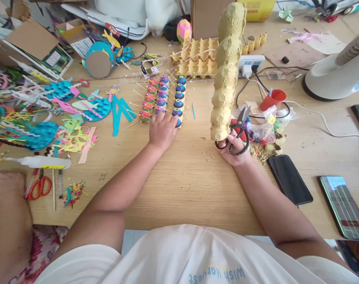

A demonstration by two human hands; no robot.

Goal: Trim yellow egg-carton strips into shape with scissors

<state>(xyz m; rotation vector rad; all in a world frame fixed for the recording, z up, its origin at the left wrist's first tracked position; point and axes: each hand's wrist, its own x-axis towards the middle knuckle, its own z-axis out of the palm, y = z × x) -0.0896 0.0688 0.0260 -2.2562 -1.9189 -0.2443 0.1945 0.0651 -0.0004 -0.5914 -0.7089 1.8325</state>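
Note:
My left hand (163, 130) lies at the near end of the painted egg carton strips, its fingers curled over the blue strip (179, 95); the fingertips are partly hidden. Beside that are a purple strip (162, 94) and a red strip (149, 97), with thin yellow-tipped sticks poking out. In my right hand (237, 154) are black-handled scissors (243, 118), blades slightly apart and pointing away. The same hand holds a long, unpainted egg carton strip (225, 75) raised above the table.
Uncut egg carton (197, 53) lies at the back. Right of me are a red cup (273, 98), plastic bags, cables, two phones (290, 179) and a white lamp base (330, 77). Paper crafts, a glue bottle (43, 162) and orange scissors (41, 186) crowd the left, near another person's limb (8, 213).

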